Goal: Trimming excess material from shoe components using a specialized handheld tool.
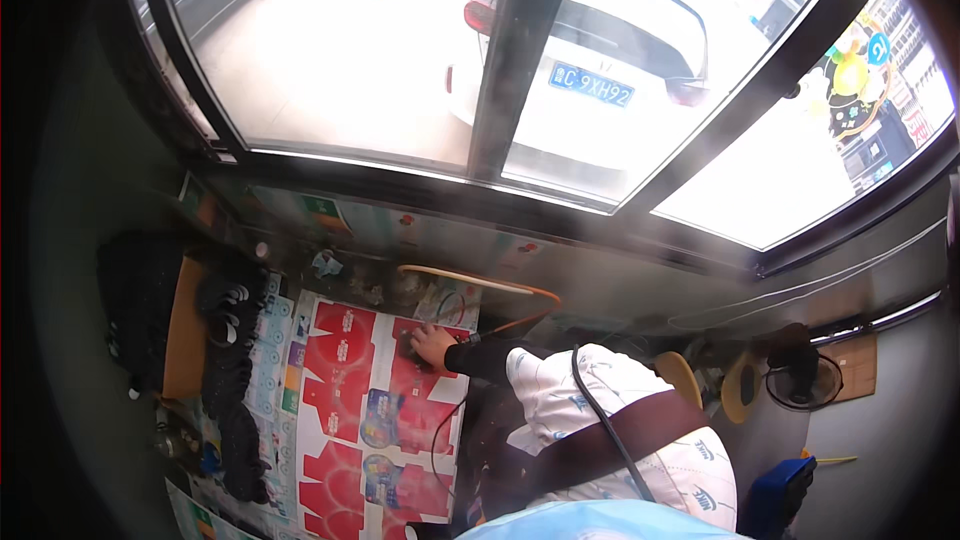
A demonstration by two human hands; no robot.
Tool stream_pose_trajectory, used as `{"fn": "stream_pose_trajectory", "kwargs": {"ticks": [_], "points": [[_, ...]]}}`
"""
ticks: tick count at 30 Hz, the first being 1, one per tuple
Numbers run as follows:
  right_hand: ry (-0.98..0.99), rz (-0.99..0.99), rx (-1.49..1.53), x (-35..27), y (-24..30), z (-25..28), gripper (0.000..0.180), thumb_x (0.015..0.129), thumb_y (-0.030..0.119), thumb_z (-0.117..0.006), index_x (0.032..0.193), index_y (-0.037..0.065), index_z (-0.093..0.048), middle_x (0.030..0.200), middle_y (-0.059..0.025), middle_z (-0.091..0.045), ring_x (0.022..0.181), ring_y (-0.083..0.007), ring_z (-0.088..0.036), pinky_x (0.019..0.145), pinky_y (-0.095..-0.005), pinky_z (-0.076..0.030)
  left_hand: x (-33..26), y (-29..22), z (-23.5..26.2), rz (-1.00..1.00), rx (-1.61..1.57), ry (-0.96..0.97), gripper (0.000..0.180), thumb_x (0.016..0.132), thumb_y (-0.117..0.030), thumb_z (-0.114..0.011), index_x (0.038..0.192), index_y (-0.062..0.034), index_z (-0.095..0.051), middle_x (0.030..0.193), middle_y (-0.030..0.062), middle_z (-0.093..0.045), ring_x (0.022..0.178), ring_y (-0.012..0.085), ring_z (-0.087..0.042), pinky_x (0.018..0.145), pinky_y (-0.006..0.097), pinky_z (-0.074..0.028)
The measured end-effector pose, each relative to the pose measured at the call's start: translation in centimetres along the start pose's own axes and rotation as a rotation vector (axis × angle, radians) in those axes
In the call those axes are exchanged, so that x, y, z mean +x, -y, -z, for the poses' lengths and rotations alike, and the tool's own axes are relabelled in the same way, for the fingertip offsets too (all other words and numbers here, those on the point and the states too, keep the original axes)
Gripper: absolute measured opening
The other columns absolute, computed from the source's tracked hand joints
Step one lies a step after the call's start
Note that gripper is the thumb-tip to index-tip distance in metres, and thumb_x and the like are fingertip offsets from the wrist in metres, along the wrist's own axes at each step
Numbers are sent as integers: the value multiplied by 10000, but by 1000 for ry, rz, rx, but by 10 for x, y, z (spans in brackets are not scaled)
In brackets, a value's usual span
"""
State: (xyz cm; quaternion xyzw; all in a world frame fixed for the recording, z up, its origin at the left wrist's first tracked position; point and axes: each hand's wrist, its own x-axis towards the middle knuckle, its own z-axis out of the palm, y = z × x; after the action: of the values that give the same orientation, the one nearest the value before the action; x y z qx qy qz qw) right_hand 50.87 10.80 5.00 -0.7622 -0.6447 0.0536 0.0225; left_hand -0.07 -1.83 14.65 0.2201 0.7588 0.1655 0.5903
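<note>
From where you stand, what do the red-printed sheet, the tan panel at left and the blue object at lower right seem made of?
Red-printed sheet: paper, card or thin plastic, judging by its flat graphics; finish unclear.
Tan panel: probably matt cardboard, plain brown and straight-edged.
Blue object: perhaps plastic, evenly coloured; too dim to confirm.

The right arm [482,361], dark-sleeved from the elbow, is stretched forward; the right hand [432,345] has its back upward, fingers [424,337] slightly bent, their grip too small to tell.
</note>
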Motion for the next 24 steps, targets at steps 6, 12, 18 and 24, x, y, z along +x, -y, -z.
{"fn": "stream_pose_trajectory", "kwargs": {"ticks": [6, 12, 18, 24], "points": [[-35, -38, 50, -5, -27, -43, 308, 831, 111, -613, 1130, 36, -596, 1154, -187, -592, 960, -385, -663, 769, -465, -586, 13, -4, -20, -14, -46, -13, 354, 970, -230, -632, 1184, 50, -606, 1045, 142, -692, 924, 262, -693, 701, 395, -582], [217, 50, 213, -11, 1, 9, 433, 793, 176, -685, 1171, 31, -532, 1173, -234, -582, 962, -436, -667, 787, -518, -559, 40, 62, -10, -269, -203, -176, 378, 928, -201, -667, 1200, 54, -604, 1094, 150, -685, 968, 255, -661, 867, 385, -515], [333, -162, 1157, -4, 4, 49, 299, 762, 16, -611, 1054, 13, -677, 845, -74, -707, 666, -132, -593, 595, -290, -473, 95, 68, -34, -515, 92, -331, 355, 870, -272, -669, 1033, 43, -658, 915, 304, -668, 942, 483, -641, 753, 512, -504], [850, 7, 1054, -24, 159, 125, 237, 746, -7, -572, 958, -5, -678, 786, -38, -669, 631, -110, -587, 562, -247, -432, 93, 88, -32, -325, 233, -363, 347, 831, -290, -653, 983, 21, -664, 948, 267, -685, 946, 462, -641, 825, 514, -514]]}}
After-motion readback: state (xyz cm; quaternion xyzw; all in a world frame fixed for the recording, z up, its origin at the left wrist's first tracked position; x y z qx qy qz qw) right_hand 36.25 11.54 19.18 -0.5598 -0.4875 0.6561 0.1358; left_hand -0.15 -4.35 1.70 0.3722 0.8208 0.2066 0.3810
